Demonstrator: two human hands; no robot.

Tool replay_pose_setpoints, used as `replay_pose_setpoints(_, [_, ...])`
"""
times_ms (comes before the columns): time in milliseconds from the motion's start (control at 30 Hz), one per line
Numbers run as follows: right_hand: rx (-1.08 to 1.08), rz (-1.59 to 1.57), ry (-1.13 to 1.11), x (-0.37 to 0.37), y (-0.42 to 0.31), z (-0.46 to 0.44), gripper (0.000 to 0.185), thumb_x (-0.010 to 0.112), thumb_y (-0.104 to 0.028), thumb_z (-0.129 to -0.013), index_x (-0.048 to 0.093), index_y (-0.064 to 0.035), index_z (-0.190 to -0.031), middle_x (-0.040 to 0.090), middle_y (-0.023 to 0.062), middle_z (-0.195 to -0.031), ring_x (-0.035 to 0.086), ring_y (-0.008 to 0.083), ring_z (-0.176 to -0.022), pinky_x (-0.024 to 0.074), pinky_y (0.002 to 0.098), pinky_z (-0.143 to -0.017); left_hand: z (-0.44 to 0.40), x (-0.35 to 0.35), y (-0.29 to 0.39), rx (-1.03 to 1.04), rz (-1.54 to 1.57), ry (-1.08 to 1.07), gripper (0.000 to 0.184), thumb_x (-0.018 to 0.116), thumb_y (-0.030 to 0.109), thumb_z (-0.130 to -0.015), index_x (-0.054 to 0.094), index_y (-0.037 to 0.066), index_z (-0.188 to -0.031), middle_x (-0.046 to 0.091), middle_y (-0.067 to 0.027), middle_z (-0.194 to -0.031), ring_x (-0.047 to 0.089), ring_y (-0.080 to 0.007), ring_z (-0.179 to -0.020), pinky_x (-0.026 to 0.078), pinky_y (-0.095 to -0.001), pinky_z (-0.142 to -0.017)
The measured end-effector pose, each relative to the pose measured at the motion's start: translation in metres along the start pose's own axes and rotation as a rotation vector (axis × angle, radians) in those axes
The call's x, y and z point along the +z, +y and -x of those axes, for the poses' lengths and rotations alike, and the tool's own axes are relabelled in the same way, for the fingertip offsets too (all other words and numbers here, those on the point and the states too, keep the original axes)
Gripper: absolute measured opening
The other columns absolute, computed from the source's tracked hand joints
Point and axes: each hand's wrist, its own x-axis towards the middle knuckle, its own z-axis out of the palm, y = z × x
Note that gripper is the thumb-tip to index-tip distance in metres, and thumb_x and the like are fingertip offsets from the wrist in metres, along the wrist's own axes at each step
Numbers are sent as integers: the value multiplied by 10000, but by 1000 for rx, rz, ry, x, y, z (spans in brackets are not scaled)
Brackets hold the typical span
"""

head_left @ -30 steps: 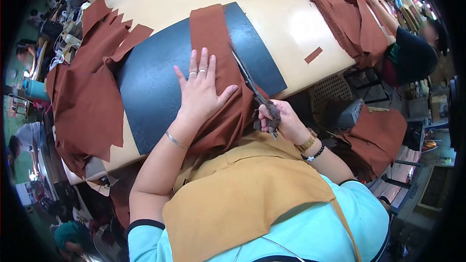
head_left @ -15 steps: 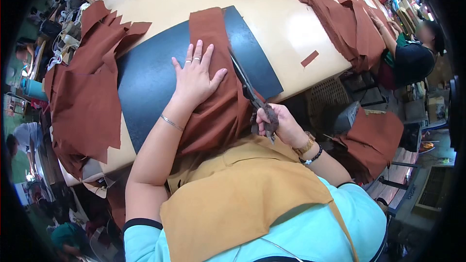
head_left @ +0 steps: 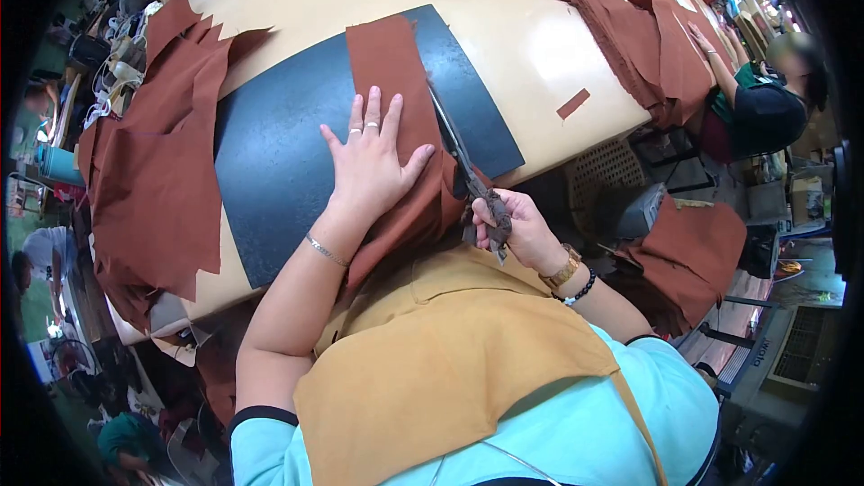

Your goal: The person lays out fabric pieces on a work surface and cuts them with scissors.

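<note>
My left hand (head_left: 375,162) lies flat with fingers spread on a strip of reddish-brown fabric (head_left: 385,56). The fabric rests on a dark cutting mat (head_left: 279,153) and bunches in folds toward my tan apron. My right hand (head_left: 519,227) is wrapped round the handles of a pair of large scissors (head_left: 461,157), whose grips look covered in dark wrapping. The long blades point away from me along the right edge of the strip. Whether the blades are fully closed is hard to make out.
A pile of brown fabric (head_left: 157,162) lies left of the mat, more pieces (head_left: 612,36) at the far right. A small scrap (head_left: 573,103) sits on the table (head_left: 504,0). A co-worker (head_left: 769,108) works at the right edge. Brown fabric (head_left: 688,256) hangs beside my right arm.
The fabric's near part has shifted and bunched toward the right, baring more of the mat. My left hand sits slightly lower and to the right. The scissors have barely moved.
</note>
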Motion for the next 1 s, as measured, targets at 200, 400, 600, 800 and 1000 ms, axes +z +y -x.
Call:
replay_pose_setpoints(200, [11, -22, 51, 1, 0, -8, 264, 639, -322, -911, 598, -68, -850, 590, -23, -706, 578, 56, -609, 487, 212, -576, 19, -4, 11, 24, 21, -20, 782, 473, 606, -867, 297, 142, -1471, 232, -161, -1537, 207, -336, -1423, 181, -740, -999])
replay_pose_setpoints(400, [-19, -32, 47, 5, 3, -3, 227, 645, -288, -910, 600, -72, -856, 579, -31, -716, 578, 50, -620, 494, 215, -571, 20, -6, 12, 14, 49, -31, 779, 490, 588, -866, 297, 135, -1470, 222, -163, -1540, 201, -342, -1424, 178, -744, -996])
replay_pose_setpoints(600, [2, -65, 32, 5, -2, -3, 219, 650, -281, -907, 607, -68, -882, 586, -28, -747, 581, 51, -626, 494, 213, -569, 30, -10, 15, 41, 100, -16, 790, 544, 557, -842, 318, 111, -1455, 238, -185, -1524, 209, -360, -1414, 174, -756, -987])
replay_pose_setpoints(800, [3, -99, 57, 7, 1, -7, 206, 646, -269, -910, 611, -67, -909, 586, -29, -756, 585, 55, -637, 500, 216, -589, 39, -15, 19, 47, 93, -55, 755, 541, 529, -854, 330, 111, -1446, 233, -188, -1527, 200, -357, -1420, 169, -742, -1000])
replay_pose_setpoints(1000, [-19, -91, 51, 10, 5, -6, 200, 636, -266, -918, 610, -68, -908, 581, -28, -742, 585, 61, -636, 506, 219, -605, 7, -7, 18, 54, 111, 25, 617, 525, 476, -891, 406, 105, -1370, 224, -224, -1518, 203, -370, -1417, 170, -714, -1026])
